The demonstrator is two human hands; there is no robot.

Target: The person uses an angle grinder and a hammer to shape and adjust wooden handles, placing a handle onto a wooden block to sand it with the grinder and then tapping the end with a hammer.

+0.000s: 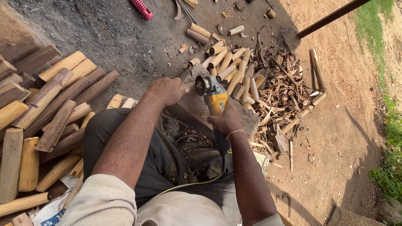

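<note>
The right hand (226, 120) is wrapped around the yellow body of an angle grinder (214, 98), fingers closed on it, knuckles up, a thin band at the wrist. The forearm runs up from the lower right of the view, nearly straight, with the elbow out of frame. The grinder points away from the person, its disc (202, 85) at the far end standing on edge and meeting a small stick (188, 87) just left of it. The grinder's black tail hangs below the hand and a cable (197, 183) curls off it toward the lap.

The left hand (167, 90) is turned palm down, fingers curled tight on the stick, holding it against a grey wood block (247, 119) that lies on the ground between the knees. The left forearm comes in from the lower left, bent at the elbow, in a pale rolled sleeve.

Left of the person lies a pile of rough split billets (46, 113), pale and brown. Beyond the block is a heap of short rounded pegs (230, 67), and to its right a spread of bark shavings (284, 92) on the dirt. A pink handle (142, 8) lies at the top edge, well apart from both hands.
</note>
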